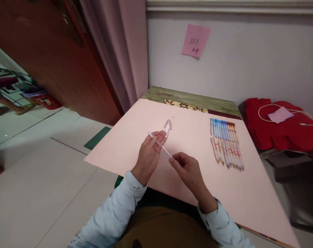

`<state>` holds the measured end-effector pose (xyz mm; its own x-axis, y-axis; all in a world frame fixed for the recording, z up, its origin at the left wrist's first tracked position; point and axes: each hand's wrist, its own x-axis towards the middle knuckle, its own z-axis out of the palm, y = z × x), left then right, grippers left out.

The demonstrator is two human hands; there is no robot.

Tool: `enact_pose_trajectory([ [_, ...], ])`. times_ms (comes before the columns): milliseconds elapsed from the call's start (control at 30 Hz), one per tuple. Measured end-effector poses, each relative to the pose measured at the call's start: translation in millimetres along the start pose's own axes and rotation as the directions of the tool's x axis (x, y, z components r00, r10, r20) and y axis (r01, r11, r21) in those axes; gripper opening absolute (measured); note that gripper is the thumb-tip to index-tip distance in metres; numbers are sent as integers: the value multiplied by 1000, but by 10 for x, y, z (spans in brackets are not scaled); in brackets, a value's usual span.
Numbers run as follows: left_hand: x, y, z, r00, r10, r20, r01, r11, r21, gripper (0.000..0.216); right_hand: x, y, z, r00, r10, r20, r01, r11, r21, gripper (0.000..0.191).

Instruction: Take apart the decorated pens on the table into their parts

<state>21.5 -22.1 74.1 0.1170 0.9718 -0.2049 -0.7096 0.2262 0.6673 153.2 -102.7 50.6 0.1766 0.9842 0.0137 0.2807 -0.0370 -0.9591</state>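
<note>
My left hand (150, 151) is held over the pink sheet (135, 137), its fingers curled round the upper end of a thin white pen refill (160, 144). My right hand (185, 166) pinches the lower end of the same refill between thumb and fingers. Just beyond my left fingertips, small clear pen parts (168, 124) lie on the sheet. To the right, two rows of several pens (225, 143) lie side by side, with blue ones at the far left of the upper row.
The pink sheet covers a small table (192, 98) set against a white wall, with a pink sticky note (195, 40) above. A red bag (280, 129) with a white cord sits at the right. Curtain, wooden door and tiled floor lie to the left.
</note>
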Motion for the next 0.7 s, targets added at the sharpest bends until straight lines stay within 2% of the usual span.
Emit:
enact_pose_trajectory([
  [133,5,-6,-2,1000,19,11,-19,1000,2,9,-12,-47,7,1000,-6,-7,6,1000,-3,23],
  [400,-30,36,35,1000,-27,-7,27,999,-25,10,-26,-29,6,1000,1,14,-1,1000,0,23],
  [567,-46,37,18,995,-99,-21,98,995,-25,10,-31,-18,-26,1000,-4,5,4,1000,2,24],
  [700,-69,-15,16,985,-168,29,168,986,4,11,-9,-18,10,1000,11,2,-11,998,56,25],
])
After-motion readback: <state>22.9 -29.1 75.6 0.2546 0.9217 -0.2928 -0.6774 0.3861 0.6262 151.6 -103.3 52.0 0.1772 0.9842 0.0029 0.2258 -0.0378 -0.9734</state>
